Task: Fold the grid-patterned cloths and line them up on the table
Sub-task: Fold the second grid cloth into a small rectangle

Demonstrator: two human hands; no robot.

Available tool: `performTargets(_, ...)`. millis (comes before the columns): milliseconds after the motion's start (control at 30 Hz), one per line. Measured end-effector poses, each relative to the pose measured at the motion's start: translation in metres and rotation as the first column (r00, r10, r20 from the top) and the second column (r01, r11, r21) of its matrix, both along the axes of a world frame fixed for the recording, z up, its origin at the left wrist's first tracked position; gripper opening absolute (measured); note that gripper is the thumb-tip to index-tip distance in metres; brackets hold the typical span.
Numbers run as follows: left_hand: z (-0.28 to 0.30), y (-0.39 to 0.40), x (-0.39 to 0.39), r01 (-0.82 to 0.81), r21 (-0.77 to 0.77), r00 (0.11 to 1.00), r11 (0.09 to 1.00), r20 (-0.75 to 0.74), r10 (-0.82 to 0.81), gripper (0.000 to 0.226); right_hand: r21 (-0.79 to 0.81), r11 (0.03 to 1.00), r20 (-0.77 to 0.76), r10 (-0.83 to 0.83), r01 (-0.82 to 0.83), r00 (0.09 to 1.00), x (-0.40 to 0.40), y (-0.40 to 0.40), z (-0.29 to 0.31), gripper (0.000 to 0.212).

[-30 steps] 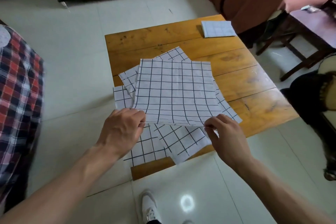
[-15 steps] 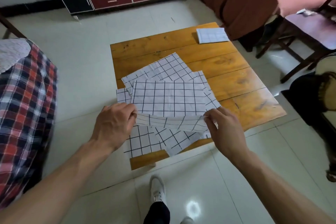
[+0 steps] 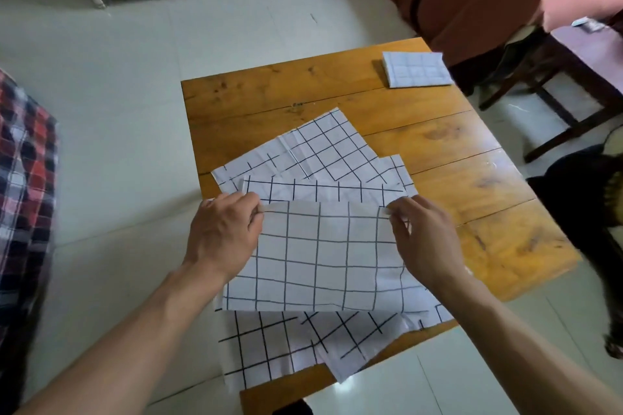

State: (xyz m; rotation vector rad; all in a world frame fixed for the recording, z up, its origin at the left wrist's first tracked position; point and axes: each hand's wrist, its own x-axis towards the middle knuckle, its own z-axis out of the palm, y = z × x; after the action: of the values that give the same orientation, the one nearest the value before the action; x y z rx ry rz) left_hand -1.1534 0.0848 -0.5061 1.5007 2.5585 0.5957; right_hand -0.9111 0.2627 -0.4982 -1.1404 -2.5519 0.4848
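On the wooden tabletop (image 3: 478,185), the left hand (image 3: 222,236) and right hand (image 3: 424,239) are pinching the top cloth (image 3: 320,256) by its far corners, long axis running left to right, above the loose cloths (image 3: 317,152). A folded cloth (image 3: 416,69) is lying at the tabletop's far right corner.

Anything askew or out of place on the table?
Yes: the unfolded cloths lie fanned at mismatched angles, and some overhang the table's near edge. The folded cloth sits flat at the far corner.
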Motion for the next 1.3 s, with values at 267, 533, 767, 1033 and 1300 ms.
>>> performTargets(267, -0.038, 0.035, -0.035, 0.016, -0.047, 0.998, 0.999, 0.054, -0.013, 0.014, -0.031, 0.999, 0.076, -0.016, 0.018, 0.997, -0.027, 0.031, -0.032, 0.012)
performTargets(533, -0.056, 0.057, -0.054, 0.024, -0.086, 0.998, 0.996, 0.06, -0.019, 0.016, -0.057, 0.998, 0.167, -0.022, 0.032, 0.986, -0.044, 0.061, -0.05, 0.008)
performTargets(767, -0.079, 0.077, -0.06, 0.024, -0.125, 0.997, 0.992, 0.074, -0.015, 0.013, -0.101, 0.994, 0.242, -0.02, 0.046, 0.97, -0.049, 0.082, -0.071, 0.008)
performTargets(1033, -0.089, 0.084, -0.059, -0.021, -0.131, 1.0, 0.991, 0.004, 0.022, 0.052, -0.126, 0.987, 0.303, -0.059, 0.102, 0.951, -0.048, 0.084, -0.084, 0.034)
performTargets(1300, -0.091, 0.071, -0.035, 0.078, -0.113, 0.996, 0.99, -0.031, -0.082, 0.029, -0.145, 0.989, 0.245, 0.052, -0.017, 0.968, -0.043, 0.056, -0.081, 0.024)
